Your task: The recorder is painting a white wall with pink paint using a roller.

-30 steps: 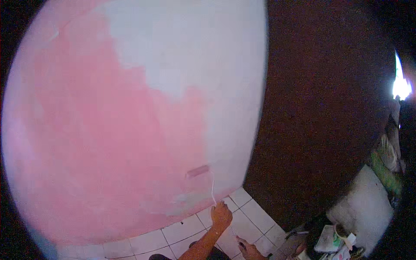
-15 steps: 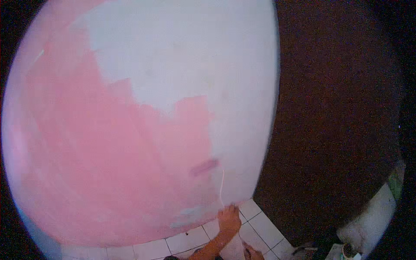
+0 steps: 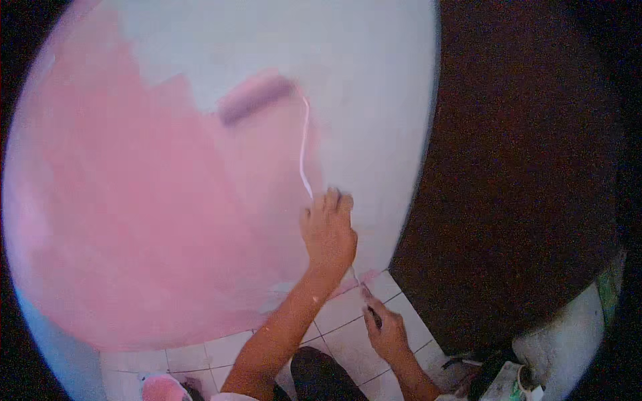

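Note:
A paint roller's blurred cylinder (image 3: 257, 100) presses on the wall where pink paint meets white. From it a thin pale rod (image 3: 303, 150) runs down into my left hand (image 3: 328, 230), whose fingers wrap round it. Lower down, my right hand (image 3: 386, 329) is closed on the handle end, with a dark part showing between its fingers. Fresh pink paint (image 3: 147, 220) covers the wall's left and lower part; the upper and right part (image 3: 361, 120) is white.
A large dark brown surface (image 3: 508, 174) borders the wall on the right. White floor tiles (image 3: 341, 334) run along its foot. At the lower edge are a pink rounded thing (image 3: 160, 387), my dark-clothed knee (image 3: 321, 374) and a small container (image 3: 528, 382) among dark items.
The roller has moved up the wall and slightly left, leaving a pink band on the white. Both my hands have risen with it, and more of my forearms shows.

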`<state>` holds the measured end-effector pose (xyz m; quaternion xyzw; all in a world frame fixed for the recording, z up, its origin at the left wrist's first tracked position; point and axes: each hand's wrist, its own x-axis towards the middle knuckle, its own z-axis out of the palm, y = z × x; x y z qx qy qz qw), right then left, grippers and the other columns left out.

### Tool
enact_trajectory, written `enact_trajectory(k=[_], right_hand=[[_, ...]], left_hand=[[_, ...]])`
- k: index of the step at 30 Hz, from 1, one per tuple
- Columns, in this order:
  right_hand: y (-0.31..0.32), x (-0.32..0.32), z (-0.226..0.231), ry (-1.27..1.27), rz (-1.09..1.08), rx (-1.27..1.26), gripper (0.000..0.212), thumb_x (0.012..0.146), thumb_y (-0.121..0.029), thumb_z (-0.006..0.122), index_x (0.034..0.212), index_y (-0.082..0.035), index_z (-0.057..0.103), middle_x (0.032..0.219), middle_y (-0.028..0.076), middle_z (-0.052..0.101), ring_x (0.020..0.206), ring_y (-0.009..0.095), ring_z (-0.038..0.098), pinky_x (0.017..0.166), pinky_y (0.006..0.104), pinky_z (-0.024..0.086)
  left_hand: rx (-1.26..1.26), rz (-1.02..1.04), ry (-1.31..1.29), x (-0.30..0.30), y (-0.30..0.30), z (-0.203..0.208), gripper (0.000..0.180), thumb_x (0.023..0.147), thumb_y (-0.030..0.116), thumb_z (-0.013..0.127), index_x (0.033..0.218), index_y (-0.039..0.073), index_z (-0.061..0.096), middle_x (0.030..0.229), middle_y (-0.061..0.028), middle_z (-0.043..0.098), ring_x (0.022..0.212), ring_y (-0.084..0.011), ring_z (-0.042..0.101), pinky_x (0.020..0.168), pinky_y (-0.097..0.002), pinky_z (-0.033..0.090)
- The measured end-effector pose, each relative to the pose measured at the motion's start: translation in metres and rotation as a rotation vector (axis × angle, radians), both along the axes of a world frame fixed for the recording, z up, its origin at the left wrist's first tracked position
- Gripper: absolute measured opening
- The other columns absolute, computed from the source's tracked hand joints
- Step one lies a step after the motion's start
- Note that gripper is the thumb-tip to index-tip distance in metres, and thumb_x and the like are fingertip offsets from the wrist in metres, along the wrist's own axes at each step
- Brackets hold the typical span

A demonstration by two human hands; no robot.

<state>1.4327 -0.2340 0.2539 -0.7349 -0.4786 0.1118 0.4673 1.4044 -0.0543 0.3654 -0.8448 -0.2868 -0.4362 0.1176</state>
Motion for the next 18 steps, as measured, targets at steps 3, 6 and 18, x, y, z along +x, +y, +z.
enact_trajectory(k=[3, 6, 18], right_hand=[[-0.048, -0.024, -0.044, 0.043, -0.062, -0.231, 0.038, 0.085, -0.011, 0.054, 0.122, -0.01, 0.05, 0.097, 0.021, 0.06, 0.075, 0.033, 0.063, 0.067, 0.0356, 0.049], [-0.103, -0.046, -0.075, 0.056, -0.083, -0.16, 0.04, 0.084, -0.012, 0.054, 0.124, -0.012, 0.049, 0.096, 0.02, 0.061, 0.077, 0.035, 0.061, 0.068, 0.0358, 0.049], [-0.025, -0.084, -0.018, -0.027, 0.041, -0.153, 0.038, 0.083, -0.011, 0.056, 0.12, -0.019, 0.054, 0.1, 0.018, 0.061, 0.082, 0.028, 0.064, 0.07, 0.0338, 0.05]], left_hand=[[-0.226, -0.068, 0.1, -0.007, -0.042, -0.08, 0.033, 0.063, 0.006, 0.057, 0.095, 0.006, 0.056, 0.107, -0.0099, 0.05, 0.094, -0.0242, 0.048, 0.074, -0.0395, 0.035], [-0.341, -0.166, 0.094, -0.016, -0.081, -0.164, 0.029, 0.06, 0.005, 0.059, 0.089, 0.005, 0.058, 0.095, -0.0116, 0.051, 0.091, -0.0271, 0.048, 0.072, -0.0409, 0.035], [-0.256, -0.053, -0.184, -0.102, 0.008, -0.069, 0.025, 0.049, -0.008, 0.049, 0.069, 0.006, 0.054, 0.075, -0.0141, 0.046, 0.08, -0.0344, 0.045, 0.065, -0.0439, 0.034]])
